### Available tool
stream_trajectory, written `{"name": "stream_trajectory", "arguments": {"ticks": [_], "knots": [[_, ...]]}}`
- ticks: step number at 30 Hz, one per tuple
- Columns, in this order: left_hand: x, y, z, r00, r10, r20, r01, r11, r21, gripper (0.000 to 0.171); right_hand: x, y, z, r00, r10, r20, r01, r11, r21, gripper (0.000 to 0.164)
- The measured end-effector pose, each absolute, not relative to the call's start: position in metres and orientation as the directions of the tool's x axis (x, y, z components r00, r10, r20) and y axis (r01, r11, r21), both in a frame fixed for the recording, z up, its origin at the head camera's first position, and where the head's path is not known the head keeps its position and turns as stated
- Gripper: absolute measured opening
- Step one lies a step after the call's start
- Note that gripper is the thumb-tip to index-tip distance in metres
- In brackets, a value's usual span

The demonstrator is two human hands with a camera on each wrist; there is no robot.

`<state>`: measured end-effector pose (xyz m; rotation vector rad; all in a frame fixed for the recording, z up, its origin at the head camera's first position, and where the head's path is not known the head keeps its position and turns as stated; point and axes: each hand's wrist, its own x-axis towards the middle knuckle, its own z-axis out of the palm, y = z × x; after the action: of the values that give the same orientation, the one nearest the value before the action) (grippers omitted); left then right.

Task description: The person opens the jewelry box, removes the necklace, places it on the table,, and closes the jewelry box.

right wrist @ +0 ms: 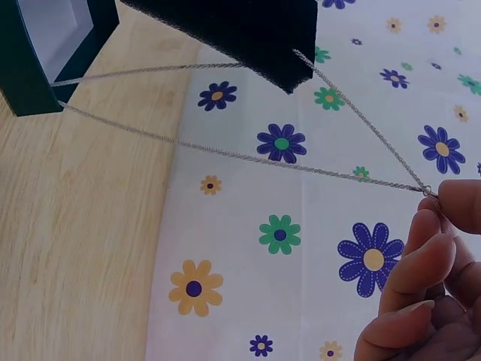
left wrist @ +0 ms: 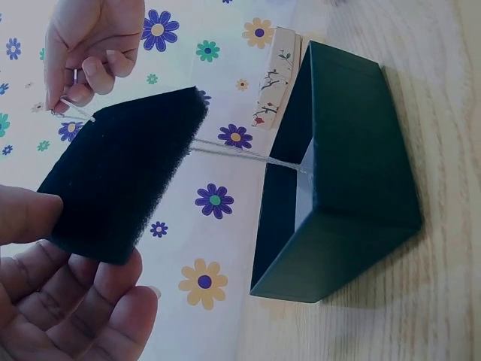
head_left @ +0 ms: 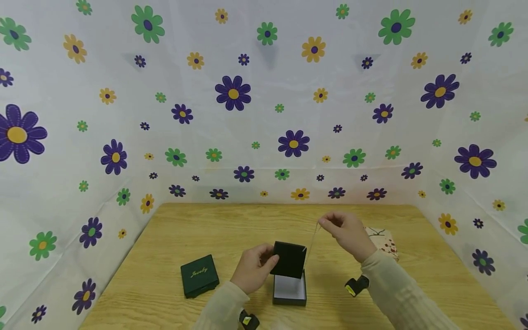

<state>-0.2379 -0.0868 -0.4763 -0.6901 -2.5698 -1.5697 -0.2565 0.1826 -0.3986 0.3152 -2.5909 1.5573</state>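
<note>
1. My left fingers [left wrist: 131, 312], just a pad's width apart, pinch the black pad [left wrist: 120, 165] above the open box [left wrist: 368, 143]. I should hold it steady.
2. My right fingers [right wrist: 425, 259] squeeze tight on one end of the thin chain [right wrist: 225, 153], toward 1 o'clock from the open box.
3. The chain crosses the black pad's corner and dips into the open box, so gentle pulls are best (thin chains love knots).

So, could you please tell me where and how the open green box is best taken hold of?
Probably across the outer left and right walls of the open green box, low down, from the person's side. It sits upright with flat, straight walls, while the black pad held above and the silvery chain running into it could hinder a grip from above.
</note>
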Motion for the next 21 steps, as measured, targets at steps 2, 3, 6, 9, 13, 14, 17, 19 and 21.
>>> {"name": "stream_trajectory", "arguments": {"ticks": [2,3,6,9,13,14,17,19,21], "knots": [[-0.238,-0.087,-0.476,-0.898,0.346,0.271,0.400,0.386,0.831,0.016,-0.256,0.183,-0.397,-0.973,-0.119,0.198,-0.231,0.460,-0.857,0.029],[-0.238,-0.087,-0.476,-0.898,0.347,0.271,0.401,0.387,0.830,0.016,-0.256,0.184,-0.396,-0.972,-0.120,0.201,-0.234,0.462,-0.855,0.030],[-0.238,-0.087,-0.476,-0.897,0.349,0.273,0.403,0.390,0.828,0.015,-0.256,0.186,-0.394,-0.971,-0.121,0.208,-0.241,0.466,-0.852,0.030],[-0.239,-0.088,-0.476,-0.896,0.350,0.272,0.404,0.392,0.826,0.015,-0.256,0.187,-0.393,-0.970,-0.117,0.214,-0.244,0.472,-0.847,0.031],[-0.240,-0.088,-0.477,-0.893,0.351,0.283,0.414,0.393,0.821,0.014,-0.257,0.189,-0.391,-0.969,-0.111,0.219,-0.246,0.454,-0.856,0.033],[-0.240,-0.088,-0.477,-0.891,0.352,0.286,0.418,0.393,0.819,0.014,-0.257,0.190,-0.391,-0.969,-0.110,0.223,-0.249,0.448,-0.859,0.034],[-0.241,-0.089,-0.479,-0.884,0.356,0.301,0.434,0.393,0.811,0.014,-0.259,0.192,-0.390,-0.965,-0.107,0.239,-0.262,0.434,-0.862,0.035],[-0.242,-0.088,-0.480,-0.880,0.359,0.312,0.446,0.392,0.805,0.015,-0.259,0.193,-0.389,-0.963,-0.106,0.247,-0.268,0.425,-0.865,0.035],[-0.242,-0.088,-0.481,-0.876,0.362,0.320,0.454,0.393,0.799,0.015,-0.259,0.195,-0.389,-0.961,-0.107,0.255,-0.277,0.417,-0.866,0.034]]}}
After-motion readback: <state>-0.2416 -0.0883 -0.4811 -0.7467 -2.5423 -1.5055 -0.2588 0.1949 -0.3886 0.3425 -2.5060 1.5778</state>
